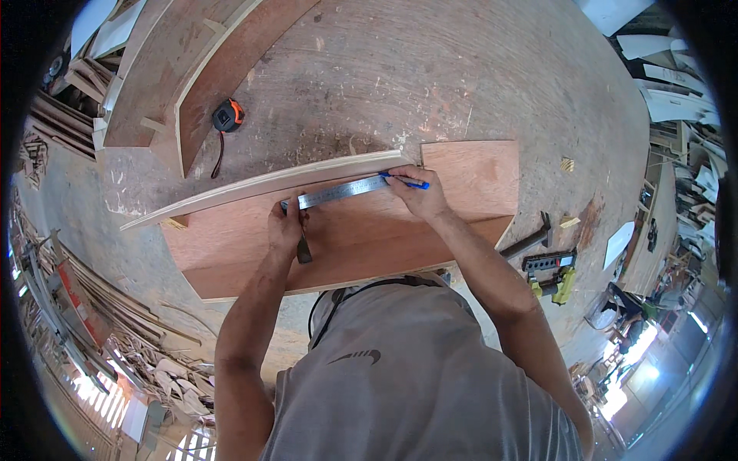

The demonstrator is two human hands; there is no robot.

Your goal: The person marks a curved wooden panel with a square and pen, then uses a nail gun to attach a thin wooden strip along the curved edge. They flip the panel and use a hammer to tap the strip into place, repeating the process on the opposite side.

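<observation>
- we close the left hand (286, 227) on the left end of the metal rule (342, 190), probably to stop it from slipping.
- we set the rule between both hands, roughly along the plywood strip (280, 187) just beyond them; contact with the strip we cannot tell.
- we grip the blue pen (416, 184) in the right hand (419, 196), its left end at the rule's right end, seemingly ready for marking there.
- we have a dark flat piece (304, 250) jutting bodyward beside the left hand; whether it joins the rule we cannot tell.
- we have the reddish board (384, 238) beneath both hands, apparently as a support.
- we leave the tape measure (227, 116) beyond the left hand and the hammer (529, 238) right of the right hand, likely for clearance.
</observation>
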